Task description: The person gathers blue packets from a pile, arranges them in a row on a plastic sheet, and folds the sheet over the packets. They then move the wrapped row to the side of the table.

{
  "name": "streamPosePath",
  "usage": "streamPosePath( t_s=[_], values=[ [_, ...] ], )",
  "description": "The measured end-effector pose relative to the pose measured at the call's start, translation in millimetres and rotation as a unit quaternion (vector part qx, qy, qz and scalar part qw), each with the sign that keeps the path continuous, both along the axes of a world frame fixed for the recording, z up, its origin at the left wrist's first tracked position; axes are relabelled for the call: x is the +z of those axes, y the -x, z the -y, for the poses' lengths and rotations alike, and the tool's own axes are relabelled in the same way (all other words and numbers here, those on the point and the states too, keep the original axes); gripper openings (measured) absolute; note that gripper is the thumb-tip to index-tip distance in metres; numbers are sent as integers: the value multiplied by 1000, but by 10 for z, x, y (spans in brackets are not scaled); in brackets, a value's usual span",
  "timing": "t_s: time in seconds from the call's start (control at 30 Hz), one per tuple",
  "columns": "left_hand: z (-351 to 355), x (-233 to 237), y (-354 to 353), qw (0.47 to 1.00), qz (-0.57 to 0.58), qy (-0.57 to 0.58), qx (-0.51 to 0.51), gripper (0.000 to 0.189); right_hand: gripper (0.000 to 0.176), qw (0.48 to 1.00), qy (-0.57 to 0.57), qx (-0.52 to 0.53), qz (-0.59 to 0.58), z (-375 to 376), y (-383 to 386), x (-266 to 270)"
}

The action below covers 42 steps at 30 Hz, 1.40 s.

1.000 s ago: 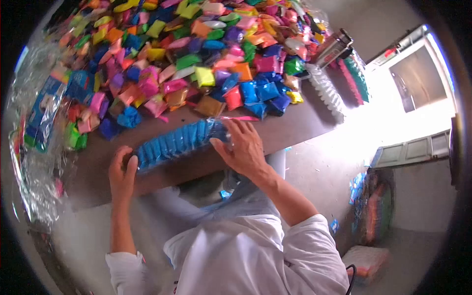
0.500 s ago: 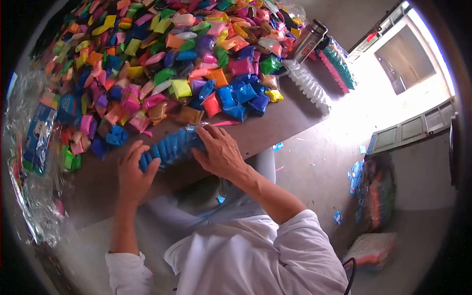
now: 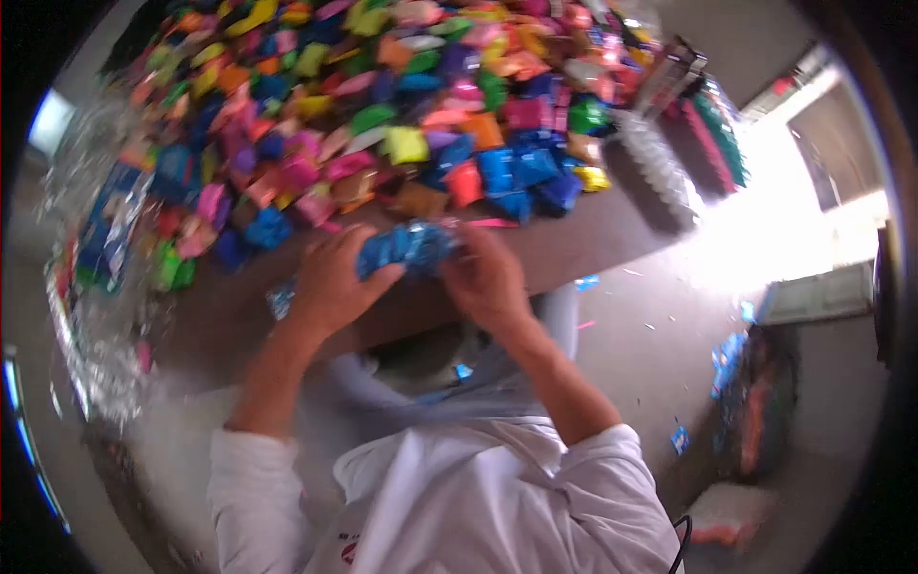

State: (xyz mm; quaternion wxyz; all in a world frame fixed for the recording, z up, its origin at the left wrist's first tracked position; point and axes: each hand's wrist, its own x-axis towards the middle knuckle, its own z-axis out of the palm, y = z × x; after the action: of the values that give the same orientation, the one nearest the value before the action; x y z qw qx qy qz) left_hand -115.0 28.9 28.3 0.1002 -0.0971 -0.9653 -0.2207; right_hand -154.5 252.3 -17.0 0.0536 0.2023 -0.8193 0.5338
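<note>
A row of blue packets in clear wrapping (image 3: 406, 248) is held between my two hands, over the near edge of the brown table (image 3: 593, 234). My left hand (image 3: 335, 277) is closed on its left end, thumb below and fingers above. At the right end, my right hand (image 3: 486, 279) grips the wrapping; its fingertips are blurred. Just beyond lies a large pile of small colourful packets (image 3: 406, 145), with several blue ones (image 3: 516, 169) at its near right side.
Crumpled clear plastic (image 3: 96, 325) and a blue printed pack (image 3: 115, 215) lie at the left. A metal flask (image 3: 669, 77), a white ridged strip (image 3: 655, 167) and pink and teal strips (image 3: 712, 139) stand at the back right. Blue scraps (image 3: 729, 359) litter the floor.
The view has shifted, so the table scene sits further right. My left hand has closed round the left end of the blue row, and the row looks shorter between my hands.
</note>
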Motion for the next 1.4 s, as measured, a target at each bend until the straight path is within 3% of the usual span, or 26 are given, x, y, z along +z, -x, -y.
streamPosePath(
  t_s=[0.03,0.1,0.3,0.5,0.57,0.7,0.93,1.0,1.17,1.23,1.3,1.4],
  values=[
    [4,20,-27,1000,10,12,21,54,40,990,88,11,114,-82,10,-43],
    [-16,31,-24,999,43,9,10,61,32,994,94,-60,17,-256,-8,-39],
    [-27,22,-59,998,67,0,-2,67,33,991,12,-60,119,-532,-83,44],
    [-31,70,-67,997,80,17,-16,67,62,991,-83,96,-35,-342,1,313],
    [-41,63,-83,996,79,28,-8,68,71,969,-190,150,-59,-320,68,348],
    [-36,47,-77,997,72,35,2,65,64,951,-191,198,-143,-235,273,138],
    [178,194,13,976,208,-66,3,52,46,982,-94,126,-109,-82,92,69],
    [266,206,54,953,254,-150,-68,49,46,987,-77,114,-80,-59,20,99],
    [392,51,171,949,255,-154,-104,43,49,994,-50,97,5,-50,-83,248],
    [394,46,178,946,259,-165,-99,42,50,992,-78,98,-29,-96,-36,225],
    [387,113,188,957,267,-90,-71,40,51,988,-106,96,-65,-108,5,197],
    [359,214,189,964,253,-64,-39,40,50,994,-84,68,8,-82,73,91]
  ],
)
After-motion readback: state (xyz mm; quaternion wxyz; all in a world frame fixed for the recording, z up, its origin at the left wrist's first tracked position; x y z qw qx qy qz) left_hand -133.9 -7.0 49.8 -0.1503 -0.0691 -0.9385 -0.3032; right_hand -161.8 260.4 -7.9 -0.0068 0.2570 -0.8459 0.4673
